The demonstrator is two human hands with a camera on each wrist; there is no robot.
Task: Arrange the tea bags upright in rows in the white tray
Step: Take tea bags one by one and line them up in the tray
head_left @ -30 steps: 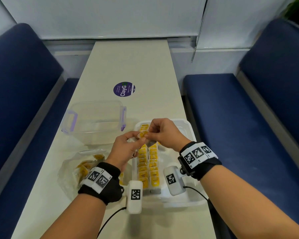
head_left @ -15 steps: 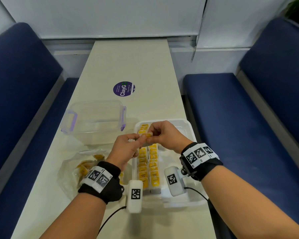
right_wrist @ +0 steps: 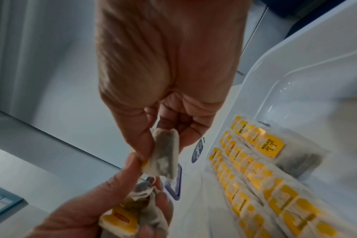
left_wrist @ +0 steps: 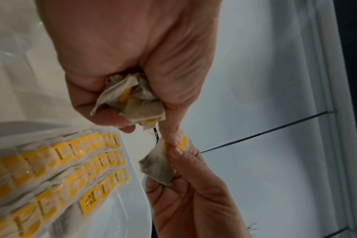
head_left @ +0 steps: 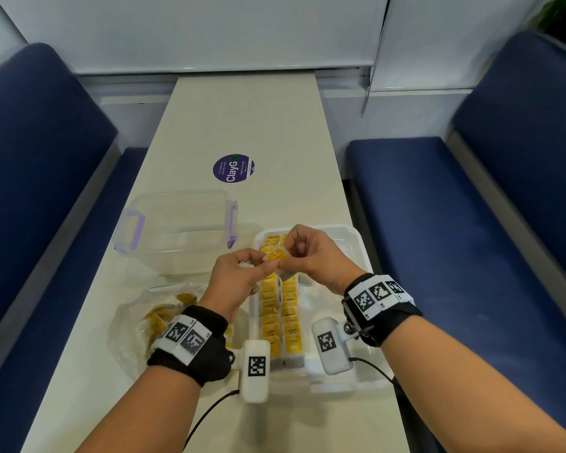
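Note:
The white tray point(head_left: 356, 256) holds rows of upright yellow-tagged tea bags point(head_left: 280, 308), also seen in the left wrist view point(left_wrist: 71, 162) and the right wrist view point(right_wrist: 253, 170). Above the tray's far end, one tea bag point(head_left: 276, 256) is pinched between both hands. My right hand point(head_left: 291, 253) pinches it by thumb and finger point(right_wrist: 165, 156). My left hand point(head_left: 268, 261) touches its yellow tag with a fingertip point(left_wrist: 174, 138). The left hand also grips a crumpled bunch of tea bags point(left_wrist: 132, 103) in its curled fingers.
A clear plastic container point(head_left: 177, 223) with purple latches stands left of the tray. A clear plastic bag point(head_left: 157, 318) with more tea bags lies under my left wrist. A purple sticker point(head_left: 233, 168) is farther up the table. Blue benches flank the table.
Both hands stay over the tray's far end. The single tea bag has turned so that its yellow tag faces up, and it sits a little further into the right hand's pinch.

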